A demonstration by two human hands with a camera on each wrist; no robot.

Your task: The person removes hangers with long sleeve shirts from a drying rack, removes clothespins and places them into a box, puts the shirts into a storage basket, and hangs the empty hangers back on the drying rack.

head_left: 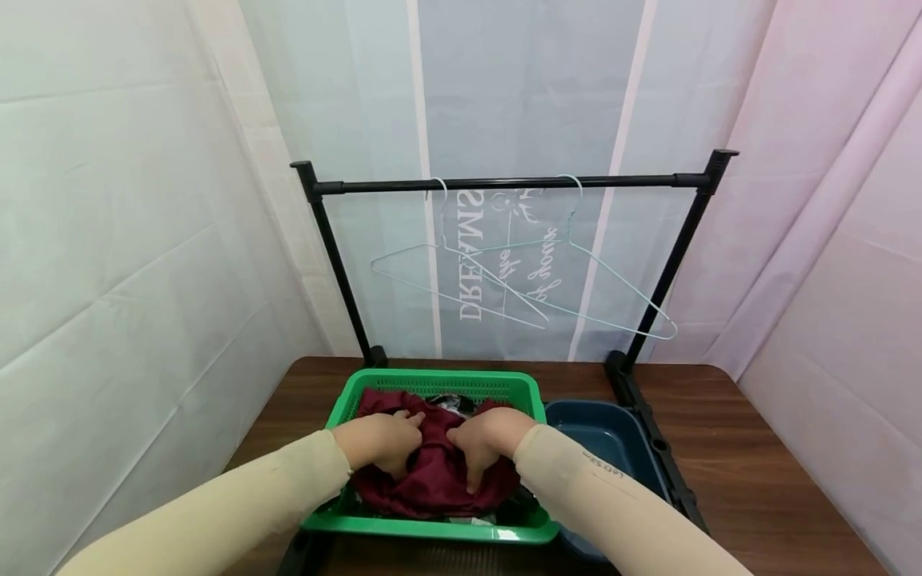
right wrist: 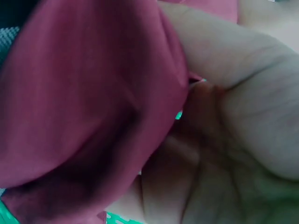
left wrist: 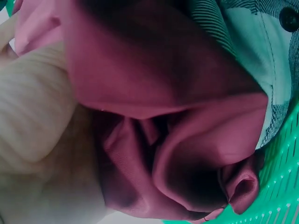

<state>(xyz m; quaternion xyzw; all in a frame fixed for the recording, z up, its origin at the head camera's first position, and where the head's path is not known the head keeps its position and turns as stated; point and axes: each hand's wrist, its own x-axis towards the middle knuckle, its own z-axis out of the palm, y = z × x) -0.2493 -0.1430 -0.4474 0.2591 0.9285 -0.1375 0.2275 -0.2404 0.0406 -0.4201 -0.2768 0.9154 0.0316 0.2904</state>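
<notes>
A satiny maroon cloth point(head_left: 438, 484) lies bunched in the green basket point(head_left: 432, 528), with both hands on it. On its left side my left hand point(head_left: 385, 440) grips a fold; in the left wrist view most of its fingers are hidden behind the fabric point(left wrist: 168, 84). Opposite it, my right hand point(head_left: 490, 440) holds the other side. The right wrist view shows that hand's thumb and fingers curled about a hanging fold point(right wrist: 93, 93). Beside the maroon cloth, a checked cloth with a dark button point(left wrist: 288, 19) shows against the basket's wall.
Behind the basket stands a black rack point(head_left: 504, 184). Two pale wire hangers, one left point(head_left: 461, 300) and one right point(head_left: 612, 320), hang from its bar. A dark blue tray point(head_left: 605, 432) sits right of the basket on the brown wooden table point(head_left: 749, 456). Pale curtains enclose the table.
</notes>
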